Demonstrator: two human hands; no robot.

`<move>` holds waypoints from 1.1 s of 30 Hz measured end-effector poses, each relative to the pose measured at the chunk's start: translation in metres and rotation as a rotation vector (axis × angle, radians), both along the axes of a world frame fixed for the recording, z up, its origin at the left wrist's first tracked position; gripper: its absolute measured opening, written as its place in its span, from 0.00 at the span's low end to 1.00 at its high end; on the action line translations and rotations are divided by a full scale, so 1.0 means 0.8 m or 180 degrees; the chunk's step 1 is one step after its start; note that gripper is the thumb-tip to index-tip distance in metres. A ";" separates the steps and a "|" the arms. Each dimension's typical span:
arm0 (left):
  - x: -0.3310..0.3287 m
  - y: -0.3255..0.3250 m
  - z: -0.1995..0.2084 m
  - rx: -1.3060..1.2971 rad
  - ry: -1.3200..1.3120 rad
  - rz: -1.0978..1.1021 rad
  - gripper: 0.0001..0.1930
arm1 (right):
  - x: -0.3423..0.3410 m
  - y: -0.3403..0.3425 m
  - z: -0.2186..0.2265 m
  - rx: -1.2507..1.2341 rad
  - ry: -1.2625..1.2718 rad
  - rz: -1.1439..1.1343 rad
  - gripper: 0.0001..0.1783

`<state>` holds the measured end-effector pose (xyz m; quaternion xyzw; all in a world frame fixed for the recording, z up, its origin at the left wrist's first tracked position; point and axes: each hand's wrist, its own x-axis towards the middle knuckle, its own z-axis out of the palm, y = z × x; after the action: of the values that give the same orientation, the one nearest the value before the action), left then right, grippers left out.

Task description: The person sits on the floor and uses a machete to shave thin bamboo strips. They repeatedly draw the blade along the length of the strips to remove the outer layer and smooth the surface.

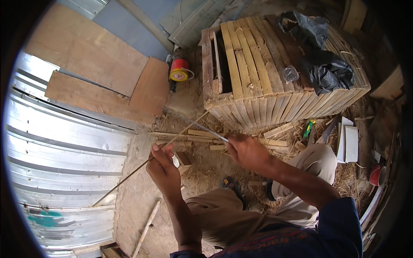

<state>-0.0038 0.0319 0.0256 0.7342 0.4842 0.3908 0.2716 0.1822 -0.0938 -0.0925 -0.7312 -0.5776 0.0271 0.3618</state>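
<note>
My left hand point(164, 168) is closed around a long thin wooden stick point(129, 176). The stick slants from the metal wall at the lower left up to the slatted crate's near corner. In my right hand point(251, 151), closed into a fist, is a thin grey tool like a narrow blade point(208, 130). Its handle is hidden in the fist. The tool points up and left, and its far end lies close to the upper part of the stick; whether they touch I cannot tell.
Ahead stands a slatted wooden crate point(258, 105) with black plastic bags point(330, 75) on top. A red and yellow container point(178, 70) is beside leaning plywood point(90, 47). Wood pieces point(200, 134), shavings and a green-handled tool point(309, 128) lie on the ground. Corrugated metal point(69, 159) forms the left wall.
</note>
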 end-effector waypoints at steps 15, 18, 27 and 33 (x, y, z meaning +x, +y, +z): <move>-0.012 0.007 -0.003 -0.0052 -0.0078 -0.0130 0.30 | 0.030 -0.012 0.000 -0.0814 -0.0081 -0.0375 0.13; -0.009 0.011 -0.002 -0.0072 0.0033 -0.0133 0.29 | 0.027 -0.017 0.001 -0.0954 0.0007 -0.0217 0.13; -0.003 0.027 -0.003 0.0625 0.0045 -0.0104 0.25 | 0.025 -0.024 0.016 -0.1065 -0.0200 -0.0441 0.11; 0.005 0.014 -0.006 0.0399 -0.0204 -0.0254 0.25 | 0.020 -0.032 0.018 -0.0600 0.0206 0.0186 0.12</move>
<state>0.0001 0.0430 0.0208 0.7556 0.4202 0.4325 0.2558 0.1979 -0.1198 -0.0783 -0.7436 -0.5816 0.1154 0.3089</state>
